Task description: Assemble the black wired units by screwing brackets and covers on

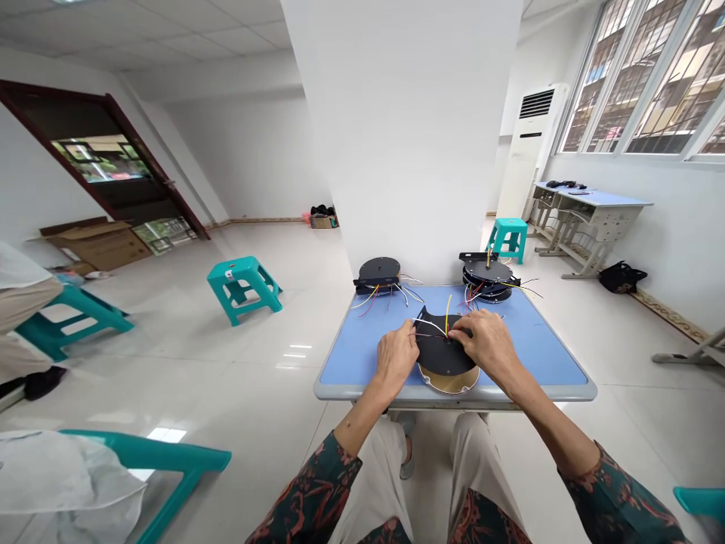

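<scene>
Black disc [445, 353]: laid on gold plate [451, 383], near edge of blue desk [538, 347].
Left hand [396, 355]: pinched on white wire [427, 323].
Right hand [487, 340]: placed at yellow wire [448, 310] root; grip could not be told.
Technique: strands judged best drawn singly, disc held flat.

Bright daylight from the windows [651, 83], glossy floor [226, 363] glare, wide-angle bending at edges.

We count two hands, left hand [396, 355] and right hand [488, 344], one blue table [351, 363], three sets of black wired discs [445, 355] (one stacked), three teal stools [243, 283], one cardboard box [99, 243].
</scene>
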Motion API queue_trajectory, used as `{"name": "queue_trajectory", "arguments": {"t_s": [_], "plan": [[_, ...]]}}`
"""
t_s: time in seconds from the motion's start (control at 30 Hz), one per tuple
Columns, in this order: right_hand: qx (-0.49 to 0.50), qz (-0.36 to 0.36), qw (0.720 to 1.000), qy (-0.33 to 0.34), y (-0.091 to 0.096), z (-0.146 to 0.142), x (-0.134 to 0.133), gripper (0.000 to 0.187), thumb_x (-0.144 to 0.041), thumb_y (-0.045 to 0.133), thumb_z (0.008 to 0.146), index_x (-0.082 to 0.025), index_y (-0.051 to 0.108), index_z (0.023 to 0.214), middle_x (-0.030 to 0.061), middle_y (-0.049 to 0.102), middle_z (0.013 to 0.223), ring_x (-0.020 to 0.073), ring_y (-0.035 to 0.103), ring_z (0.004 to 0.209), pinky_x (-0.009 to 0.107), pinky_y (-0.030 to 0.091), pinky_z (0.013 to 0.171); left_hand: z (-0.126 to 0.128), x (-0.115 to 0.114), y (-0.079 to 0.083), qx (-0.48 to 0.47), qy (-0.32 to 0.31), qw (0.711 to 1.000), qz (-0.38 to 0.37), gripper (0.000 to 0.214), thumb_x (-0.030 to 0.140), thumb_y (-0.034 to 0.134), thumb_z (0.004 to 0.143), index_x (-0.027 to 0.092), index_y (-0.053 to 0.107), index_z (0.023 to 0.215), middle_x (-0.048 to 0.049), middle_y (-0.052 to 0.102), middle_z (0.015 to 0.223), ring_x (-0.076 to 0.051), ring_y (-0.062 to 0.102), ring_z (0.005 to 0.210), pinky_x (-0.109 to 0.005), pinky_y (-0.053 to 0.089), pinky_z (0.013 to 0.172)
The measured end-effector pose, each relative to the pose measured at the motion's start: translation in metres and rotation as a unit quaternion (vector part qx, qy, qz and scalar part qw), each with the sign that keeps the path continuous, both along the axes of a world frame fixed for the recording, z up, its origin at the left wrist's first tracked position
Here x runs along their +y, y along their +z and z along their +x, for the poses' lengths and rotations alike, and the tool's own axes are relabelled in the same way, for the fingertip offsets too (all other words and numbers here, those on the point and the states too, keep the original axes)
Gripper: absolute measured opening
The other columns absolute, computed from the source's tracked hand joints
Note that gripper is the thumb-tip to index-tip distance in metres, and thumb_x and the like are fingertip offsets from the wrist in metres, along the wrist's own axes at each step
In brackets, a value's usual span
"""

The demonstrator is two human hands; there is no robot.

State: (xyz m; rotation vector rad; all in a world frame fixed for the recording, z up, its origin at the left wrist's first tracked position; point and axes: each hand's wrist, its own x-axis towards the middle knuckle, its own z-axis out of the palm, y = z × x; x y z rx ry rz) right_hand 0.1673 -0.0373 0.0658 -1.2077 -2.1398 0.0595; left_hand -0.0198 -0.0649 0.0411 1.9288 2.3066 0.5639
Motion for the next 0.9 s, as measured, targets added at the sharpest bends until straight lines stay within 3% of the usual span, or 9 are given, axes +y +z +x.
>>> {"name": "queue_trajectory", "arguments": {"t_s": [0.17,0.27,0.37,0.5,0.57,0.67,0.73,0.8,0.9], "plan": [[0.02,-0.093,0.995,0.021,0.0,-0.01,0.012,0.012,-0.017,0.066,0.077,-0.021,0.076,0.071,0.0025,0.071,0.069,0.0182,0.059,0.068,0.029,0.037,0.065,0.0,-0.003,0.002,0.018,-0.002,1.0,0.001,0.032,0.026,0.036,0.104,0.023,0.065,0.117,-0.0122,0.077,0.097,-0.026,0.073,0.089,-0.03,0.042,0.07],[0.116,-0.075,0.99,0.002,0.004,-0.012,0.011,0.011,-0.02,0.065,0.077,-0.02,0.075,0.071,0.0029,0.071,0.071,0.0178,0.06,0.067,0.029,0.04,0.066,-0.002,-0.003,0.001,0.02,-0.002,1.0,-0.003,0.032,0.025,0.037,0.103,0.023,0.065,0.118,-0.0122,0.077,0.096,-0.027,0.073,0.09,-0.03,0.043,0.071],[0.246,-0.03,0.969,0.017,0.012,-0.013,0.011,0.015,-0.031,0.066,0.079,-0.019,0.073,0.076,0.0051,0.073,0.078,0.0184,0.061,0.07,0.031,0.045,0.072,-0.003,-0.002,-0.001,0.021,-0.004,1.0,-0.005,0.031,0.023,0.038,0.102,0.024,0.065,0.118,-0.0122,0.077,0.097,-0.027,0.073,0.091,-0.031,0.043,0.071],[0.334,-0.052,0.94,0.044,0.017,-0.01,0.017,0.025,-0.041,0.063,0.083,-0.018,0.07,0.078,0.0059,0.072,0.079,0.0188,0.062,0.072,0.032,0.048,0.074,-0.005,0.0,-0.002,0.015,-0.001,1.0,0.0,0.03,0.024,0.039,0.102,0.024,0.066,0.113,-0.0109,0.077,0.096,-0.026,0.073,0.091,-0.03,0.043,0.071],[0.296,-0.075,0.951,0.039,0.014,-0.006,0.02,0.027,-0.043,0.06,0.085,-0.018,0.072,0.087,0.0057,0.072,0.08,0.0186,0.061,0.071,0.032,0.047,0.072,-0.006,0.002,-0.002,0.004,-0.005,1.0,0.002,0.029,0.022,0.04,0.101,0.024,0.067,0.111,-0.0101,0.078,0.097,-0.026,0.073,0.093,-0.03,0.042,0.071],[0.151,-0.106,0.983,0.019,0.007,-0.003,0.023,0.031,-0.04,0.069,0.08,-0.02,0.074,0.103,0.004,0.072,0.08,0.0181,0.06,0.068,0.03,0.043,0.067,-0.009,0.005,-0.001,-0.011,-0.011,1.0,0.004,0.027,0.02,0.043,0.099,0.025,0.068,0.107,-0.0087,0.078,0.1,-0.025,0.073,0.095,-0.029,0.042,0.071],[0.042,-0.115,0.992,0.033,0.001,-0.004,0.025,0.027,-0.036,0.077,0.074,-0.022,0.077,0.097,0.0027,0.071,0.077,0.0179,0.059,0.067,0.028,0.039,0.064,-0.01,0.007,-0.001,-0.011,-0.012,1.0,0.003,0.026,0.02,0.044,0.099,0.025,0.069,0.104,-0.0081,0.078,0.1,-0.025,0.073,0.094,-0.029,0.041,0.07],[-0.022,-0.113,0.991,0.065,-0.003,-0.009,0.027,0.01,-0.03,0.078,0.074,-0.024,0.079,0.082,0.0018,0.07,0.072,0.0168,0.058,0.065,0.027,0.035,0.06,-0.011,0.01,-0.001,-0.008,-0.015,1.0,0.001,0.026,0.022,0.044,0.099,0.025,0.069,0.104,-0.0081,0.078,0.099,-0.024,0.072,0.094,-0.028,0.041,0.07],[-0.009,-0.121,0.989,0.084,-0.005,-0.019,0.03,0.008,-0.023,0.073,0.076,-0.024,0.077,0.069,-0.0006,0.067,0.063,0.0144,0.054,0.059,0.026,0.032,0.058,-0.013,0.013,0.001,0.002,-0.026,1.0,-0.002,0.029,0.023,0.042,0.1,0.025,0.068,0.112,-0.0091,0.078,0.103,-0.024,0.072,0.096,-0.029,0.043,0.074]]}}
